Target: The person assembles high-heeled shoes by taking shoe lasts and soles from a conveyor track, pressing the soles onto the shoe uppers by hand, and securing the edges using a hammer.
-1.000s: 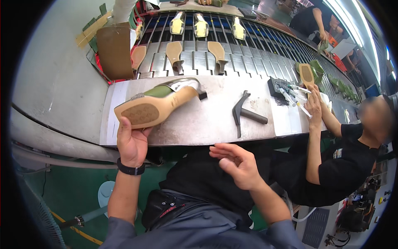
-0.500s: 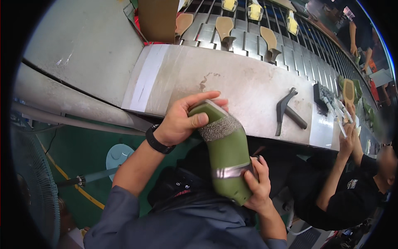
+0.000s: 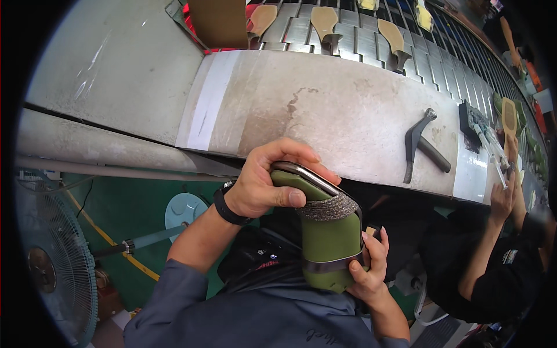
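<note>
A green shoe last [image 3: 331,240] with a sandal on it is held in front of my body, over the bench's near edge. Around its front runs a glittery strap [image 3: 329,209]; a smooth grey strap [image 3: 328,265] circles the other end. A dark, shiny sole edge [image 3: 307,174] shows along the far side. My left hand [image 3: 264,180], wearing a black wristband, grips the toe end with the thumb on top and the fingers behind. At the heel end my right hand [image 3: 371,269] is closed on the last; some of its fingertips are hidden.
A hammer [image 3: 436,155] lies on the pale bench [image 3: 348,104], near a black box of syringe-like tubes [image 3: 473,124]. Tan heeled soles [image 3: 325,20] sit on the metal conveyor beyond. A co-worker's arms [image 3: 484,243] reach in at right. A fan [image 3: 55,261] stands at left.
The shoe last has tilted toward me, bringing the dark sole edge into sight. Both my hands keep their hold. The view has shifted, so the bench and hammer appear farther right.
</note>
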Action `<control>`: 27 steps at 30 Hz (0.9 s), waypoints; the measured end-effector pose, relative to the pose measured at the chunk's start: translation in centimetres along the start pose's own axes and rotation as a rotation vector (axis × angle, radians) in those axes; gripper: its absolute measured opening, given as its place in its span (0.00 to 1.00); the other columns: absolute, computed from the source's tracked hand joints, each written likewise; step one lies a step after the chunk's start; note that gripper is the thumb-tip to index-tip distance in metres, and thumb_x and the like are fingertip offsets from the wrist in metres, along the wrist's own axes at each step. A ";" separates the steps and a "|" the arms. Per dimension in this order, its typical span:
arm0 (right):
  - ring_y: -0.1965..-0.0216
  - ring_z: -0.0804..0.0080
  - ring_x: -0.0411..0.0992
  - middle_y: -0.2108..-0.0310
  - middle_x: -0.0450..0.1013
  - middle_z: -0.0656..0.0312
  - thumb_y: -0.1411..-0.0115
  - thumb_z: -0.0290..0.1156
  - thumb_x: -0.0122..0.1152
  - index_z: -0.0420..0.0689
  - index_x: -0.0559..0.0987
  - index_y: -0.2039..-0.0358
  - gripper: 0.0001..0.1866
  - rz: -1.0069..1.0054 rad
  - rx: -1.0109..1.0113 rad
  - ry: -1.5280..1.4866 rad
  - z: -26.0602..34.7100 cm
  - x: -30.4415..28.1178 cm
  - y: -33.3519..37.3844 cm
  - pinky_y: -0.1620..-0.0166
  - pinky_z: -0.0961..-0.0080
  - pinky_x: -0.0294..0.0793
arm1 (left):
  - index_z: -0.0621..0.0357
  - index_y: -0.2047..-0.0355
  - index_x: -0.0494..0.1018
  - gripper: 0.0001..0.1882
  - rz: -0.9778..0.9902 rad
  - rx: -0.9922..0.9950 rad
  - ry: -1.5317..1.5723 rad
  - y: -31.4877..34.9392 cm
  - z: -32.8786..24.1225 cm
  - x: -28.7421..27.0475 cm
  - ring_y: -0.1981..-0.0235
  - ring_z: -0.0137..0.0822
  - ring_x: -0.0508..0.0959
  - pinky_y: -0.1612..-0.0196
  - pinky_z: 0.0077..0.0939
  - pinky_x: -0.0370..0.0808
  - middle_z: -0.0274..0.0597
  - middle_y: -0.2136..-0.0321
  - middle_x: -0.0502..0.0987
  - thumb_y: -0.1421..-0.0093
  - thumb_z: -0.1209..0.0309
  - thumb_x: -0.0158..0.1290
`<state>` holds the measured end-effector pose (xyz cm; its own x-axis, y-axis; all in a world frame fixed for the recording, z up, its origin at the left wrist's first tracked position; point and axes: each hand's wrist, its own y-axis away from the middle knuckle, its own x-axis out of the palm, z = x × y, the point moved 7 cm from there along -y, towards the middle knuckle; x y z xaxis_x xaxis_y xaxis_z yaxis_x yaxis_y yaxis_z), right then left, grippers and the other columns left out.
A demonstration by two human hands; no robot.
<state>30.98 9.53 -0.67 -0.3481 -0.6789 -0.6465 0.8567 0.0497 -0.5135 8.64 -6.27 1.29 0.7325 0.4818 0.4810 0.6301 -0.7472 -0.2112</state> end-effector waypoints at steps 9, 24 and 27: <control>0.44 0.45 0.76 0.41 0.70 0.36 0.51 0.37 0.80 0.52 0.75 0.41 0.36 -0.050 0.011 -0.043 -0.5 -0.4 -0.8 0.34 0.37 0.62 | 0.58 0.43 0.71 0.24 -0.079 0.028 -0.025 -0.7 0.7 0.1 0.45 0.58 0.82 0.42 0.51 0.81 0.63 0.50 0.81 0.37 0.69 0.67; 0.32 0.54 0.67 0.35 0.69 0.44 0.51 0.27 0.80 0.30 0.57 0.26 0.56 0.041 0.563 -1.004 -2.8 -1.7 -6.9 0.30 0.64 0.63 | 0.64 0.38 0.66 0.33 -0.198 -0.309 0.133 -5.6 -3.3 -2.3 0.48 0.43 0.82 0.44 0.36 0.80 0.60 0.44 0.77 0.26 0.46 0.47; 0.39 0.52 0.74 0.40 0.73 0.45 0.47 0.27 0.71 0.31 0.62 0.29 0.46 -0.214 0.734 -1.381 -5.9 -3.3 -10.3 0.36 0.59 0.72 | 0.64 0.32 0.61 0.40 -0.299 -0.267 -0.018 -5.6 -2.8 -4.1 0.49 0.44 0.82 0.45 0.38 0.80 0.59 0.43 0.75 0.26 0.39 0.41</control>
<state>21.07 15.58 3.37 -0.2316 -0.7641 0.6020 0.9722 -0.2041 0.1150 1.42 -5.35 2.91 0.5325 0.7025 0.4721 0.7289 -0.6641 0.1661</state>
